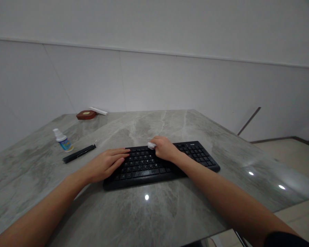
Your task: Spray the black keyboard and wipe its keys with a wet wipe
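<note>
A black computer keyboard (144, 173) lies on the grey marbled table in front of me, slightly angled. My left hand (108, 164) rests over its left end, fingers stretched out across the keys. Closed around a crumpled white tissue or cloth (151, 145), my right hand (164, 148) is at the upper middle of the keyboard, by the top row of keys. Part of the white piece pokes out at the left side of that fist; the rest is hidden. My right hand and forearm cover some keys between the main block and the number pad.
Left of the keyboard stand a white-capped spray bottle (64, 140) and a black slender brush-like tool (79, 153). A reddish-brown case (86, 114) and a white strip (99, 110) lie at the back left. A dark, reflective flat object (221, 239) shows at the bottom edge. A wall rises behind the table (134, 127).
</note>
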{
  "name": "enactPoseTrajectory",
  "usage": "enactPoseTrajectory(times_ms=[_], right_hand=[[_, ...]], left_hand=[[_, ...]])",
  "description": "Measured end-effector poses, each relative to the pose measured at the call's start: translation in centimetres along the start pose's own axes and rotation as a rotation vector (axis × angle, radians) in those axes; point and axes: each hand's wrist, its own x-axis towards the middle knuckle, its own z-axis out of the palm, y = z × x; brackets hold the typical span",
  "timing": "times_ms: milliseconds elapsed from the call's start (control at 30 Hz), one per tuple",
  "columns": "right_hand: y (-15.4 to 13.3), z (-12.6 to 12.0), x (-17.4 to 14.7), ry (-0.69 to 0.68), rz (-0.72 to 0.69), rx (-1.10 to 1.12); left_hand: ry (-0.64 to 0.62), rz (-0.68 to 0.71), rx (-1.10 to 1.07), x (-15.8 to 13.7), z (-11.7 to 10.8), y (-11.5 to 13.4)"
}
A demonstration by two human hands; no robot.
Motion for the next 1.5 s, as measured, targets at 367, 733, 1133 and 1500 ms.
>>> enactPoseTrajectory(times_ms=[367,733,1133,1500], right_hand=[[0.0,0.1,-0.1,0.030,0.019,-0.021],[-0.6,1.1,0.0,0.078,-0.078,-0.013],[-0.5,1.3,0.3,0.055,-0.090,-0.010],[-0.6,1.3,0.3,0.059,-0.073,-0.003]], left_hand=[[0.000,-0.007,-0.012,-0.1,0.0,-0.1],[0.018,-0.006,-0.032,-0.1,0.1,-0.1],[0.026,-0.006,-0.019,0.0,0.1,-0.1],[0.016,-0.005,-0.018,-0.1,0.0,-0.1]])
